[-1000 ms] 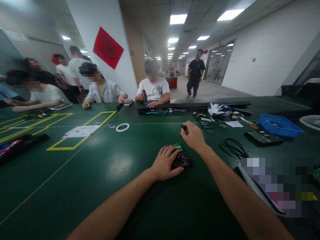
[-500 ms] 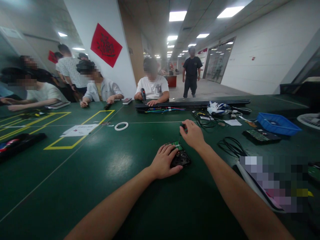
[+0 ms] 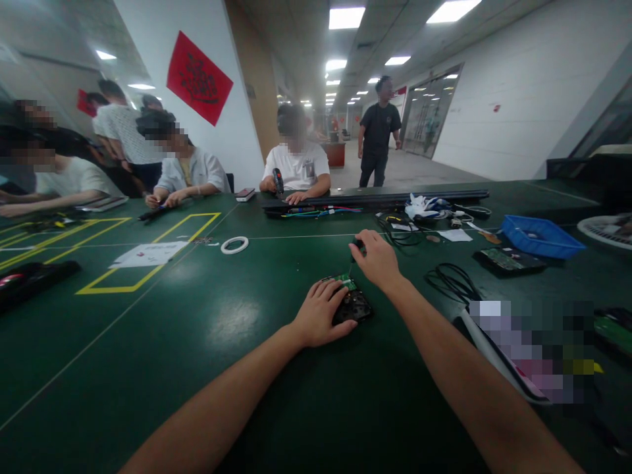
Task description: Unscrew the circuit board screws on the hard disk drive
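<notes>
A black device housing with a green circuit board (image 3: 351,283) lies on the green table in front of me. My left hand (image 3: 323,309) rests on its left side, fingers stretched out over it and thumb along the near edge. In my right hand (image 3: 378,258), closed above the far right corner of the board, is a screwdriver (image 3: 359,244) with a dark handle. Its thin shaft stands nearly upright, pointing down at the board. The exact spot where the tip meets the board is too small to make out.
To the right are coiled black cable (image 3: 451,280), another board in a black housing (image 3: 508,260), a blue basket (image 3: 540,236) and a white fan-like grille (image 3: 607,230). A white ring (image 3: 234,245) lies left. Across the table a person holds a power screwdriver (image 3: 278,179) by long black bars (image 3: 375,199).
My view has shifted slightly. Both hands, the device and the screwdriver keep nearly the same positions relative to each other. The standing person in the background has come closer and turned the head.
</notes>
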Demonstrator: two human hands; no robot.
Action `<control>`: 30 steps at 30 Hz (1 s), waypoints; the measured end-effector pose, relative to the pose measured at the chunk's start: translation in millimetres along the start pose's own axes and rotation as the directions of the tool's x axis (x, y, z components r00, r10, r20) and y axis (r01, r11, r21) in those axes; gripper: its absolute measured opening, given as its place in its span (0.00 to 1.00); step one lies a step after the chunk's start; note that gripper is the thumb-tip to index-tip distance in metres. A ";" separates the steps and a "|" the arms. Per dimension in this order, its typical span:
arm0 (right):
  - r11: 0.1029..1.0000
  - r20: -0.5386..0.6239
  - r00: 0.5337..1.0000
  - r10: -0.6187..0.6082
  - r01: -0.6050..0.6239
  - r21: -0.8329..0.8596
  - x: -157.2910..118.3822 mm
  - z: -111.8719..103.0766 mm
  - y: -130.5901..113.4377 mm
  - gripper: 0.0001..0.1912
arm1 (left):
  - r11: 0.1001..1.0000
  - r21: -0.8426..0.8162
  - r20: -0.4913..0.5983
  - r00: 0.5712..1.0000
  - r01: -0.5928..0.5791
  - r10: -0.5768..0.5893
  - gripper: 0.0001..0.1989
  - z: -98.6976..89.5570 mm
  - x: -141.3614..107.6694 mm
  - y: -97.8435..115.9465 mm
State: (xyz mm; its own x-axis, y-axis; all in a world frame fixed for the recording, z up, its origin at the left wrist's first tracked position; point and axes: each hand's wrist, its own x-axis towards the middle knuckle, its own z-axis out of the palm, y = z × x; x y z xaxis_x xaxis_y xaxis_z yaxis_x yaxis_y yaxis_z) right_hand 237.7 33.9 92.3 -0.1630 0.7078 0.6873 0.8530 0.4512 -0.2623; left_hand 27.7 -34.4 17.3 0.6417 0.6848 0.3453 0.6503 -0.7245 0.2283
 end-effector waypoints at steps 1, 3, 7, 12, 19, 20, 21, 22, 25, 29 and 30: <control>1.000 0.001 1.000 0.003 -0.003 -0.002 -0.3 -0.3 -0.2 0.09 | 1.000 0.003 0.002 1.000 0.001 -0.001 0.43 0.3 0.0 -0.1; 1.000 0.007 1.000 0.011 -0.011 -0.006 -0.7 -0.8 -0.6 0.10 | 1.000 0.005 0.006 1.000 0.003 -0.003 0.43 0.8 0.1 -0.4; 1.000 0.015 1.000 0.020 -0.020 -0.007 -1.1 -0.9 -0.6 0.10 | 1.000 -0.003 0.014 1.000 0.004 -0.004 0.43 1.0 0.4 -1.0; 1.000 0.014 1.000 0.018 -0.018 0.002 -0.9 0.7 0.9 0.10 | 1.000 -0.006 0.007 1.000 0.001 -0.001 0.43 1.5 0.4 -1.3; 1.000 0.042 0.999 0.026 -0.025 -0.018 0.3 0.0 -1.1 0.10 | 1.000 0.004 -0.008 1.000 -0.010 0.010 0.42 4.2 -0.3 -2.7; 1.000 0.044 0.999 0.019 -0.018 -0.022 0.3 -0.4 -1.6 0.09 | 1.000 0.002 -0.008 1.000 -0.009 0.010 0.42 4.4 -0.4 -2.8; 1.000 0.044 0.999 0.013 -0.012 -0.023 0.2 -0.7 -2.0 0.10 | 1.000 0.000 -0.009 1.000 -0.009 0.009 0.42 4.5 -0.5 -2.8; 1.000 0.043 0.999 0.009 -0.008 -0.023 0.1 -0.9 -2.2 0.10 | 1.000 -0.002 -0.009 1.000 -0.010 0.010 0.42 4.5 -0.5 -2.8; 1.000 0.032 0.999 0.008 -0.007 -0.010 -0.2 -1.2 -1.4 0.10 | 1.000 -0.004 -0.009 1.000 -0.007 0.007 0.42 3.8 -0.3 -2.1; 1.000 0.015 1.000 -0.002 0.002 0.019 0.2 -1.6 0.6 0.10 | 1.000 0.004 -0.001 1.000 -0.001 0.001 0.42 2.7 0.1 -1.3; 1.000 0.013 1.000 -0.003 0.002 0.021 0.2 -1.5 0.9 0.10 | 1.000 0.007 0.002 1.000 -0.001 0.001 0.42 2.7 0.2 -1.2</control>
State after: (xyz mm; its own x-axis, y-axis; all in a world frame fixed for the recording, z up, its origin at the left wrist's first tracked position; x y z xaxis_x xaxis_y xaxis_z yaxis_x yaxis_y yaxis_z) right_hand 239.1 33.7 93.2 -0.1716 0.7136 0.6792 0.8422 0.4639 -0.2746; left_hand 28.1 -33.2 14.7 0.6429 0.6843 0.3441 0.6525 -0.7246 0.2218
